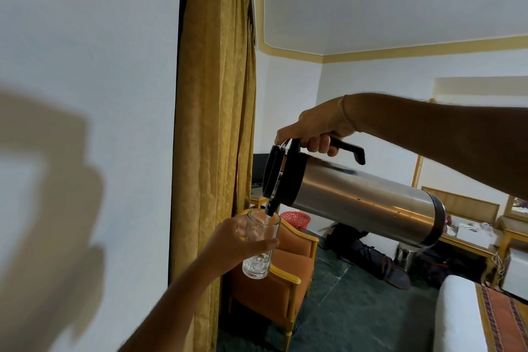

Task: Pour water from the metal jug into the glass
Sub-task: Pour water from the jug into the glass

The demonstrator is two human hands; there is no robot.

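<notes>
Right hand (317, 127) grips the tipped steel jug (363, 203); left hand (237, 240) clasps the clear glass (258, 248).

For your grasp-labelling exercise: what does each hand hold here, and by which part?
The right hand holds the metal jug by its black handle, thumb near the lid. The left hand holds the glass around its middle.

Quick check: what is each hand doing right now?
Left hand: closed around the glass, held under the spout.
Right hand: closed on the handle of the tilted metal jug.
</notes>
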